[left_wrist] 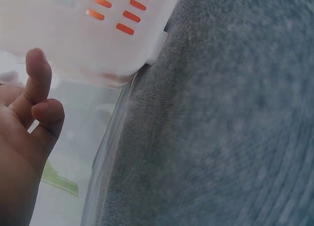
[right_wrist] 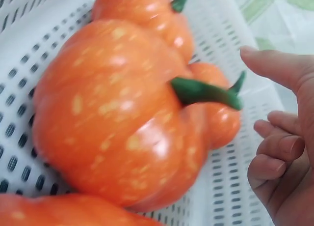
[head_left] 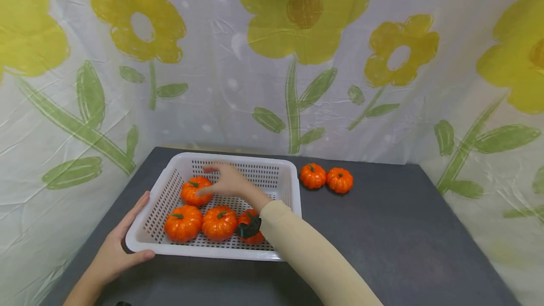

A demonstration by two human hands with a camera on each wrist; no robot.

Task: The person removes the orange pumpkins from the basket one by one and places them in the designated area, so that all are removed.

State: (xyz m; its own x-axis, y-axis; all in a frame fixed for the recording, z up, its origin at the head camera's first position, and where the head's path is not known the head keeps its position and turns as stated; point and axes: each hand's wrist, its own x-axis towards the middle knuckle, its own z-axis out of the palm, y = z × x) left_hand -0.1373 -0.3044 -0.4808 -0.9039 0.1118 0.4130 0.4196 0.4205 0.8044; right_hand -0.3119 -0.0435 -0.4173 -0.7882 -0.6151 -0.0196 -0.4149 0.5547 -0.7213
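Observation:
A white perforated plastic basket [head_left: 272, 252] holds several orange toy pumpkins with green stems. My left hand [head_left: 112, 251] spans the basket's front left corner, thumb along the front rim and fingers along the left side; the left wrist view shows loosely bent fingers [left_wrist: 39, 76] beside the basket wall. My right hand [head_left: 229, 181] is inside the basket's outline with nothing in its grasp. Its thumb overlaps the back left pumpkin [head_left: 193, 192] in the head view. In front lie a left pumpkin [head_left: 183, 225], a middle pumpkin [head_left: 218, 225] and a right pumpkin [head_left: 254, 236], partly hidden by the right wrist.
Outside the basket, two more orange pumpkins, one [head_left: 313, 176] beside the other [head_left: 340, 181], sit on the dark grey table [head_left: 382, 230] near its back edge. A white curtain [head_left: 216, 107] printed with yellow flowers hangs behind and along both sides.

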